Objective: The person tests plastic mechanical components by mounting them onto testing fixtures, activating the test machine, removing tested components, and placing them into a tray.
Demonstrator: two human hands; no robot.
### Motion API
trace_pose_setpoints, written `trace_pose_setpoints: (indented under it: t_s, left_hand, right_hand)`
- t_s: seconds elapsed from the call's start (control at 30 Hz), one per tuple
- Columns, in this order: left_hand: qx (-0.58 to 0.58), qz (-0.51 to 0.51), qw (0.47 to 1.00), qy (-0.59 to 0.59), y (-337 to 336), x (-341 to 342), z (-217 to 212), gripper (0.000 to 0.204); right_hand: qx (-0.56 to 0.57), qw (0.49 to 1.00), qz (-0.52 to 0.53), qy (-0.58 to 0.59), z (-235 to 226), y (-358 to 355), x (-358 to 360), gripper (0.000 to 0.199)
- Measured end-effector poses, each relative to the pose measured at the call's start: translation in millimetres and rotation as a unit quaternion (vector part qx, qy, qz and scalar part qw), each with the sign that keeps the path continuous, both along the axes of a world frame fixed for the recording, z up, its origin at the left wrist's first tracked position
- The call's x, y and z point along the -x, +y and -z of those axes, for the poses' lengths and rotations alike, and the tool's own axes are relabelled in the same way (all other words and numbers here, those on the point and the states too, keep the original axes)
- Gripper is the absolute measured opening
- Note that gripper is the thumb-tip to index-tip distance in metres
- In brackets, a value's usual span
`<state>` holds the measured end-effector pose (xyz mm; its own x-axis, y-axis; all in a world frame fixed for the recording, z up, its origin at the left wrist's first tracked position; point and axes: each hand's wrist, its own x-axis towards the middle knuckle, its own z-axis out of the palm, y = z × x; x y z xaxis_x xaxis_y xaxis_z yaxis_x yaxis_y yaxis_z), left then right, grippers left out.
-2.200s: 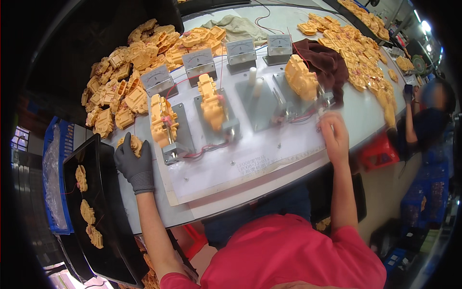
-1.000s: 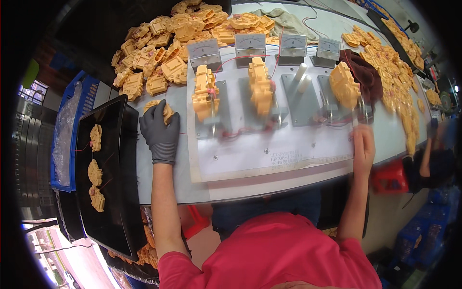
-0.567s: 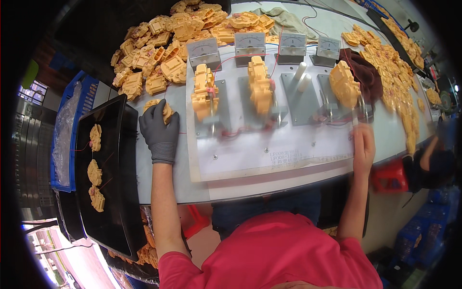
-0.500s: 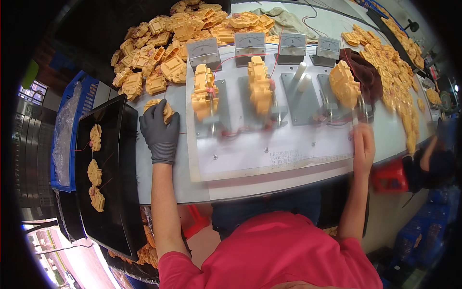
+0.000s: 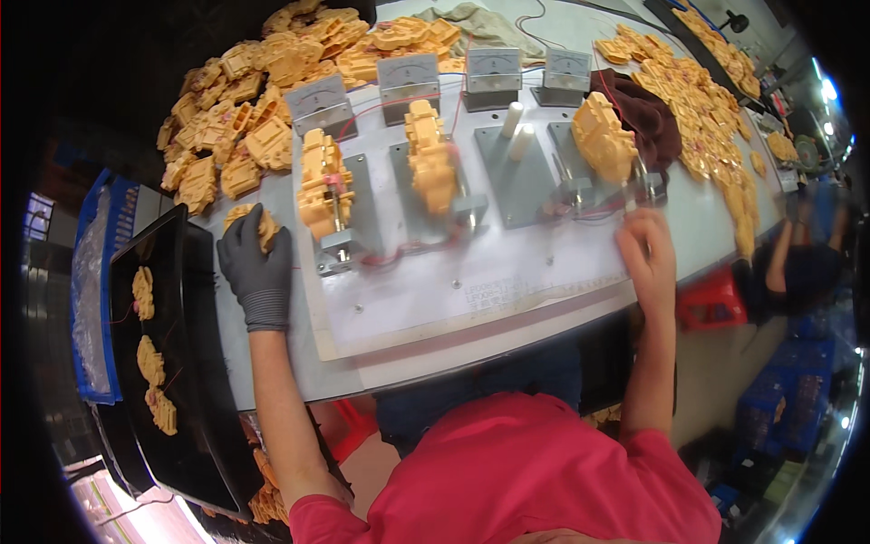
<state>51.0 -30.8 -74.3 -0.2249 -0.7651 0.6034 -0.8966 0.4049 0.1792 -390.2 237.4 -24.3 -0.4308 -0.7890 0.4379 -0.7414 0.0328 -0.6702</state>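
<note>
My left hand (image 5: 256,272), in a grey glove, has its fingers closed over a yellow plastic housing (image 5: 269,228) on the table, beside the board's left edge. My bare right hand (image 5: 648,254) is at the board's right end, fingers curled together beside a metal clamp (image 5: 650,188); what they pinch is too blurred to make out. Just above it, a tilted yellow housing (image 5: 604,136) sits on the rightmost fixture. Two more housings, one on the left fixture (image 5: 324,181) and another on the second fixture (image 5: 430,156), stand upright. The third fixture plate (image 5: 517,177) carries two white pegs.
Several panel meters (image 5: 408,82) line the board's back edge. Heaps of yellow housings lie at the back left (image 5: 272,68) and right (image 5: 698,118). A black tray (image 5: 195,363) at left holds three housings. A brown cloth (image 5: 648,118) lies behind the right fixture. Another person (image 5: 802,263) is at far right.
The whole scene has shifted left in view as the camera turned. My left hand stays on its housing. My right hand remains by the right clamp, its fingers slightly more curled.
</note>
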Motion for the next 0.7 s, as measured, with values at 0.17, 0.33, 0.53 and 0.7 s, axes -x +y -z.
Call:
trace_pose_setpoints:
  t_s: [0.17, 0.33, 0.53, 0.7]
  left_hand:
    - [-0.032, 0.002, 0.999, 0.019, -2, -1, 1, 0.047]
    - [-0.04, 0.019, 0.999, 0.032, -7, -3, 1, 0.048]
    - [-0.036, 0.034, 0.998, 0.034, -10, -4, 0, 0.049]
    - [-0.045, 0.026, 0.998, 0.034, -10, -4, 0, 0.049]
  right_hand:
    - [0.009, 1.0, 0.015, 0.007, 0, -4, -4, 0.014]
    - [0.009, 1.0, 0.015, 0.001, 5, -4, -1, 0.014]
    - [0.025, 0.999, 0.018, -0.026, 12, -1, 3, 0.011]
    - [0.027, 0.999, 0.015, -0.039, 14, 0, 4, 0.012]
